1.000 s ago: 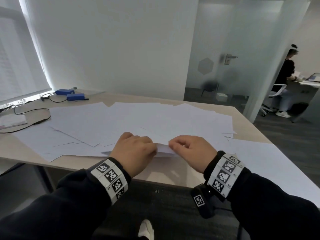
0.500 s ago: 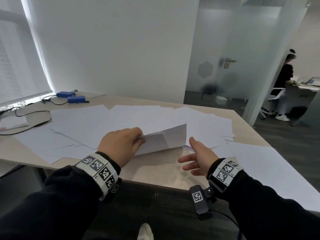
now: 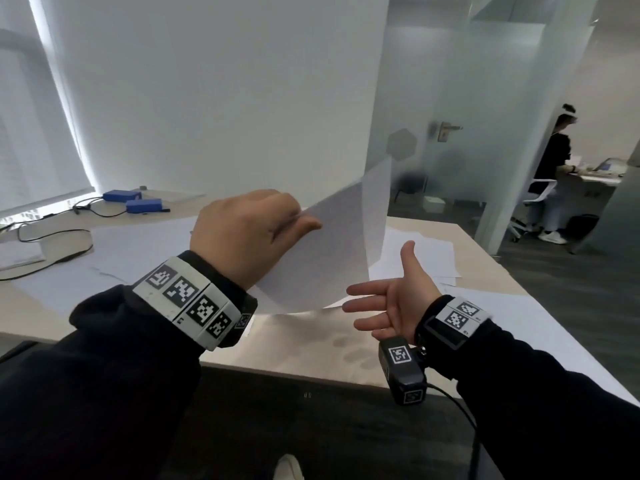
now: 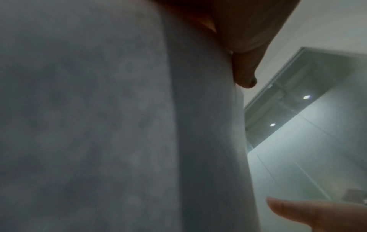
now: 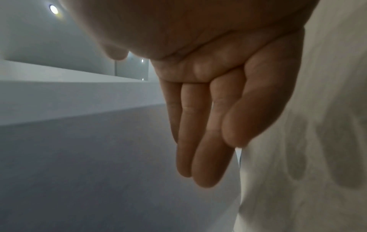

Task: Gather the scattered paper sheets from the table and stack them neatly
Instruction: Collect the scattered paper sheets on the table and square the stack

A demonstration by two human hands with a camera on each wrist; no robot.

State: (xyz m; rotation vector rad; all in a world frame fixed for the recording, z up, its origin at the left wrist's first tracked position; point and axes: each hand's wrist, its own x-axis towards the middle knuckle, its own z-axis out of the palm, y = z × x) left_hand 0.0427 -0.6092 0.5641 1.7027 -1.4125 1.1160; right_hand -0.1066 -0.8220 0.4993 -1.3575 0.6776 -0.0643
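Your left hand (image 3: 249, 233) pinches a blank sheet (image 3: 332, 251) by its edge, lifted above the table (image 3: 284, 344). Your right hand (image 3: 394, 299) waits beside it, fingers spread, holding nothing. More sheets (image 3: 415, 254) lie scattered farther back.

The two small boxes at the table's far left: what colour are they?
Blue boxes, clearest in the head view.

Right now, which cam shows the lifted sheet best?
Head view: the whole lifted sheet shows, pinched by the left hand. The left wrist view shows only a blurred surface; the right wrist view shows part of it beyond the fingers.
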